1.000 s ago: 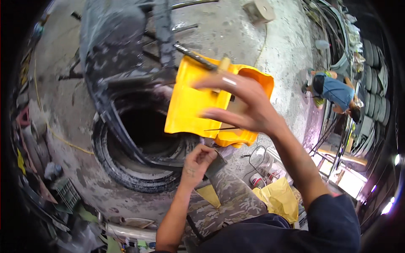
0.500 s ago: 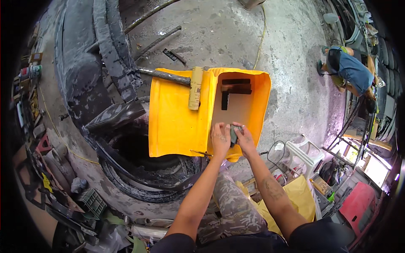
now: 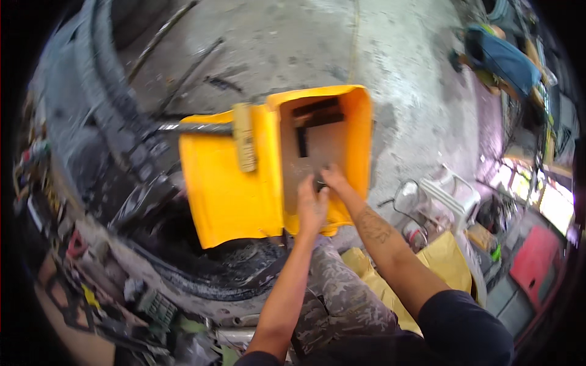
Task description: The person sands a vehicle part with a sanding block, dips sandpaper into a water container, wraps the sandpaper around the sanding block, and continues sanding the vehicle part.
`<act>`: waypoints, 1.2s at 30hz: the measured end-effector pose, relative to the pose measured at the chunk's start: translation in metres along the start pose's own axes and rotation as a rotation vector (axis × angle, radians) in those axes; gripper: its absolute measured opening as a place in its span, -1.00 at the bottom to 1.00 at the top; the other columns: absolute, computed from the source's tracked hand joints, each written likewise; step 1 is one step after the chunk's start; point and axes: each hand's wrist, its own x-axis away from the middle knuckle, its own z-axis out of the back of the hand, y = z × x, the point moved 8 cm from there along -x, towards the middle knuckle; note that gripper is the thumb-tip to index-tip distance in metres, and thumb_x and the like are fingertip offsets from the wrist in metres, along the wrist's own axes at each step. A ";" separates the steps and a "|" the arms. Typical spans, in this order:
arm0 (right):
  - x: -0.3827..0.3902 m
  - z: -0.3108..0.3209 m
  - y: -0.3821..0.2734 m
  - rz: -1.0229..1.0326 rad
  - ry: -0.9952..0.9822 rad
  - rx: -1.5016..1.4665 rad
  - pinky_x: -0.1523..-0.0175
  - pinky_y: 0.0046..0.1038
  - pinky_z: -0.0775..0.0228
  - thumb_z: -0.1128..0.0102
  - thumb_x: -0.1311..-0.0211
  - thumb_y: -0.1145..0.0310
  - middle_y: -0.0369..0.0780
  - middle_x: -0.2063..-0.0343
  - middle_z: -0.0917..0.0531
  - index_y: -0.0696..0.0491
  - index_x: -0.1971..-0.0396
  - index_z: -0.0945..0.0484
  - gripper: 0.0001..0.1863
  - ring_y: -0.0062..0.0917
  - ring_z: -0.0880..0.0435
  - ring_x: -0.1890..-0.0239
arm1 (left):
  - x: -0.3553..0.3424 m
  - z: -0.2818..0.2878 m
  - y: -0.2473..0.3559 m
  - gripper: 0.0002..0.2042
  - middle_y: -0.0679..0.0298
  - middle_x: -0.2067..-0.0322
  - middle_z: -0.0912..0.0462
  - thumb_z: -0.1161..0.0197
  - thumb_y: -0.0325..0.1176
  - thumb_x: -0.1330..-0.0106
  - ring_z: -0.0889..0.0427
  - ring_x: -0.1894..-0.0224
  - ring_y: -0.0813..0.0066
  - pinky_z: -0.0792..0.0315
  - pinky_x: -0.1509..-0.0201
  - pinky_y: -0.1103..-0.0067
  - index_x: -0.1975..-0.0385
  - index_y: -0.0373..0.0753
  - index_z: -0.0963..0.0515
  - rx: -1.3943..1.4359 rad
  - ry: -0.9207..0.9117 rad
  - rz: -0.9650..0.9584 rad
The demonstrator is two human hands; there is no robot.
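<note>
A yellow plastic bin [image 3: 361, 140] lies with its mouth toward me, its lid [image 3: 232, 207] swung out to the left. My left hand [image 3: 310, 207] and my right hand [image 3: 334, 178] meet just inside the mouth, low in the bin. Between their fingertips is a small dark grey block [image 3: 318, 182], mostly covered and blurred. Fingers of both hands appear closed round it. Farther in, dark rectangular strips [image 3: 317, 113] mark the bin's grey-brown interior. A tan cardboard tube [image 3: 245, 137] rests upright across the lid, touching a dark rod [image 3: 201, 128].
Large dark car parts [image 3: 79, 122] and a black round opening are at the left. A white plastic chair [image 3: 448, 195] and yellow sheets [image 3: 442, 268] are at the right. Another person [image 3: 503, 61] bends at the far right. A red panel [image 3: 534, 259] leans at the lower right.
The view has shifted and tilted, so the bin appears farther left and turned. My hands stay together at the block, which is more hidden now.
</note>
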 end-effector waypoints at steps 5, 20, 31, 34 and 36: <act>0.126 -0.025 -0.139 0.171 -0.237 -0.680 0.15 -0.43 -0.50 -0.20 -0.42 0.23 -0.30 0.21 -0.62 0.07 -0.03 -0.57 -0.69 -0.53 -0.62 0.16 | 0.022 0.088 -0.006 -0.51 -0.16 -0.12 -0.52 -0.27 -0.29 -0.41 -0.49 -0.23 -0.07 -0.33 -0.36 0.27 -0.22 -0.44 -0.39 -0.045 0.276 0.092; 0.286 0.069 -0.224 0.288 -0.631 -0.904 -0.26 -0.35 -0.48 -0.31 -0.38 0.33 -0.24 -0.21 -0.56 0.01 -0.34 -0.41 -0.44 -0.52 -0.58 -0.18 | 0.101 0.135 0.116 -0.31 0.08 -0.17 -0.50 -0.43 -0.52 -0.24 -0.60 -0.13 0.38 -0.59 -0.09 0.51 -0.36 -0.37 -0.24 0.416 -0.259 0.174; 0.488 -0.016 -0.324 0.581 -0.793 -0.646 -0.01 -0.50 -0.60 -0.49 -0.19 0.45 -0.21 0.10 -0.70 0.22 0.00 -0.61 -0.60 -0.56 -0.70 0.08 | 0.297 0.330 0.175 -0.28 0.06 -0.08 -0.63 -0.43 -0.45 -0.24 -0.68 0.00 0.39 -0.58 -0.06 0.50 -0.39 -0.41 -0.25 -0.140 0.247 -0.131; 0.559 -0.029 -0.345 0.887 -0.654 -0.480 -0.02 -0.50 -0.60 -0.54 -0.10 0.47 -0.22 0.17 -0.72 0.21 0.13 -0.64 -0.65 -0.57 -0.71 0.14 | 0.356 0.374 0.147 -0.26 -0.03 -0.08 -0.62 -0.45 -0.39 -0.24 -0.69 0.02 0.34 -0.59 -0.02 0.49 -0.38 -0.48 -0.24 -0.142 0.359 -0.125; 0.594 -0.040 -0.349 0.984 -0.673 -0.468 -0.01 -0.52 -0.58 -0.58 -0.05 0.45 -0.25 0.27 -0.71 0.20 0.21 -0.64 -0.67 -0.58 -0.71 0.18 | 0.395 0.388 0.129 -0.29 -0.02 -0.06 -0.65 -0.47 -0.37 -0.24 -0.69 0.03 0.40 -0.58 -0.04 0.54 -0.33 -0.54 -0.30 0.124 0.340 0.031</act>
